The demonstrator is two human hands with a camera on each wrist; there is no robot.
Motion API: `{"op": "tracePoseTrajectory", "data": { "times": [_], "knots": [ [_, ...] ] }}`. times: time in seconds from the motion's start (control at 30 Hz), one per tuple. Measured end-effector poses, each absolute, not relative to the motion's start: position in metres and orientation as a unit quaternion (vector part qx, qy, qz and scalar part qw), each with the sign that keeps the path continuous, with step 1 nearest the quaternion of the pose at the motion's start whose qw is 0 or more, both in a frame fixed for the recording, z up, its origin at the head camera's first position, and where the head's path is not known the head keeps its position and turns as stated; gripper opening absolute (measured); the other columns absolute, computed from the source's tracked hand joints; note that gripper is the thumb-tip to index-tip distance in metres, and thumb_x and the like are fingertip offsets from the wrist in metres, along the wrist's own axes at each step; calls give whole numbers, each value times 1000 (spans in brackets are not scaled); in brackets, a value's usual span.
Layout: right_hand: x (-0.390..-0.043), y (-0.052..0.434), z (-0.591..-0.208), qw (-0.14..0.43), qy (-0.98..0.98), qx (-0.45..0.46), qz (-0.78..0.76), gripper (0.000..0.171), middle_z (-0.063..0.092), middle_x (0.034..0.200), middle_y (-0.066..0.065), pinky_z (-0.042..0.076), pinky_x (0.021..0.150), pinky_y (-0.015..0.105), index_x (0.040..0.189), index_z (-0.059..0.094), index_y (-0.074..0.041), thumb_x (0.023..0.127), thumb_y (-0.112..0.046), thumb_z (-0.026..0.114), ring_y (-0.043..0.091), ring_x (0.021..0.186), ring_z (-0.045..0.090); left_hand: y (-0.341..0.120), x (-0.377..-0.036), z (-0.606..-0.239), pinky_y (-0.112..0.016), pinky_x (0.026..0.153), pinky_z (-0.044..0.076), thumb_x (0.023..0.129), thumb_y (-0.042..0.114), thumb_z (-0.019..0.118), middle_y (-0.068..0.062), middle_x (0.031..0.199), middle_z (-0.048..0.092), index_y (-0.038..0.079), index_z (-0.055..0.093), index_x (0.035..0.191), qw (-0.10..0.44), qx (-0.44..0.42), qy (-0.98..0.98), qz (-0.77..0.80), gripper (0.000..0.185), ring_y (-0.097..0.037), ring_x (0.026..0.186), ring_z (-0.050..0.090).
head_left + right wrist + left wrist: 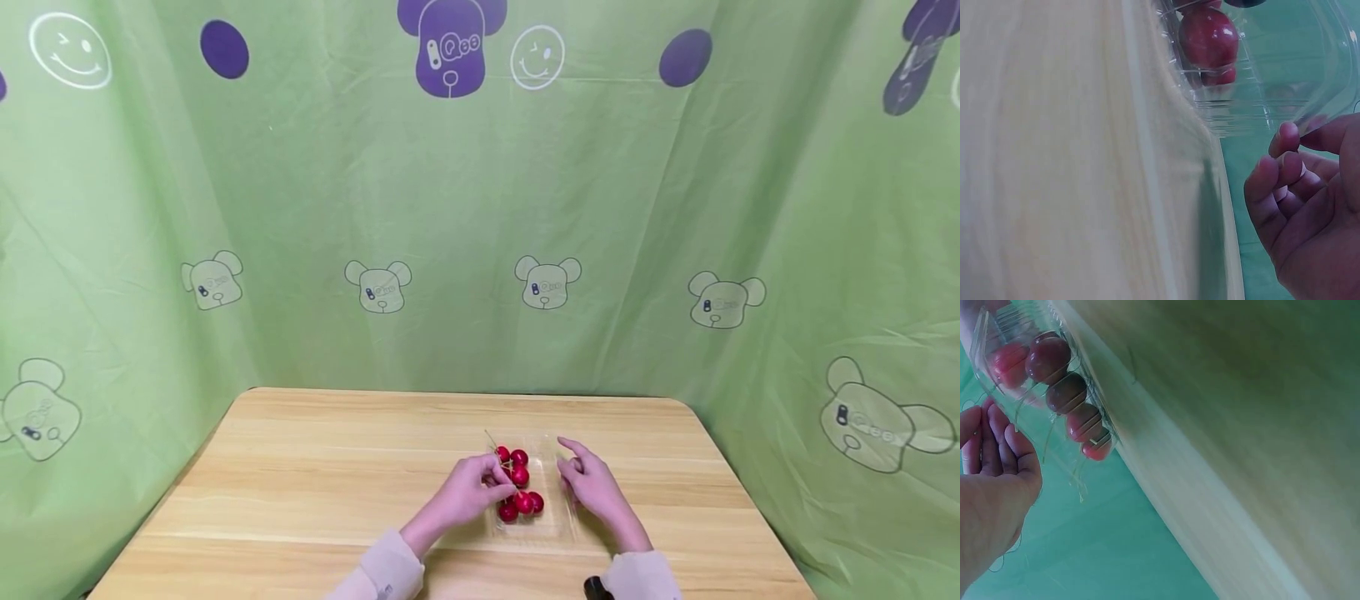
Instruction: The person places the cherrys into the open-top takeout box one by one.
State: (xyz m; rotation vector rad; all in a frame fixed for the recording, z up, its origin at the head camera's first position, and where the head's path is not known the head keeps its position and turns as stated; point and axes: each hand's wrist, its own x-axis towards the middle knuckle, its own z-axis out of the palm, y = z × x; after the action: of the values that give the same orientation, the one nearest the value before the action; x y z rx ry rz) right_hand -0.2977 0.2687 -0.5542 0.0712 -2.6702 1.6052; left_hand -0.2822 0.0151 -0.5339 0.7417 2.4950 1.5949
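Several red cherries (pixel 521 476) with thin green stems lie in a clear plastic box (pixel 553 527) on the table. My left hand (pixel 468 493) is over the box's left side, thumb and index finger pinching in among the stems, at a cherry (pixel 523 502); the pinch itself is partly hidden. In the left wrist view, a row of cherries (pixel 1066 392) shows through the ribbed wall beside the fingertips. On the opposite side, my right hand (pixel 596 490) holds the box's right rim. The right wrist view shows its thumb and fingers at the box corner (pixel 1254 115).
The wooden table (pixel 337 467) extends around the box on all sides. A green curtain (pixel 450 200) printed with bear heads and smiling faces hangs behind and along both sides. A dark object (pixel 596 587) sits by the right sleeve.
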Motion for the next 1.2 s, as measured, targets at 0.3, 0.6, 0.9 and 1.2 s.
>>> {"op": "tracePoseTrajectory", "data": {
  "times": [0.3, 0.6, 0.9, 1.2],
  "knots": [
    [-297, 269, -555, 15, -860, 26, 509, 51, 62, 74, 16, 48, 46, 28, 155, 43, -4, 106, -10, 56, 13, 49, 48, 17, -280, -535, -19, 71, 52, 90, 10, 79, 9, 85, 67, 15, 66, 85, 33, 254, 826, 502, 15, -2, 79, 59],
    [-297, 269, -554, 12, -862, 23, 506, 51, 62, 74, 15, 48, 47, 28, 155, 43, -5, 106, -11, 56, 13, 49, 48, 18, -281, -536, -18, 73, 52, 91, 11, 78, 14, 84, 67, 18, 65, 85, 17, 277, 845, 458, 16, 2, 79, 58],
    [-297, 270, -554, 4, -853, 23, 521, 51, 62, 76, 15, 48, 46, 29, 156, 42, -7, 106, -12, 56, 13, 49, 48, 19, -282, -535, -19, 77, 55, 91, 10, 78, 17, 83, 68, 20, 66, 84, -3, 302, 859, 413, 17, 6, 79, 59],
    [-299, 269, -556, 5, -849, 26, 528, 51, 61, 73, 13, 48, 46, 29, 156, 42, -6, 106, -11, 55, 13, 48, 48, 19, -285, -537, -14, 72, 51, 87, 6, 81, 15, 80, 68, 19, 69, 81, -32, 334, 867, 369, 18, 6, 73, 56]
  ]
}}
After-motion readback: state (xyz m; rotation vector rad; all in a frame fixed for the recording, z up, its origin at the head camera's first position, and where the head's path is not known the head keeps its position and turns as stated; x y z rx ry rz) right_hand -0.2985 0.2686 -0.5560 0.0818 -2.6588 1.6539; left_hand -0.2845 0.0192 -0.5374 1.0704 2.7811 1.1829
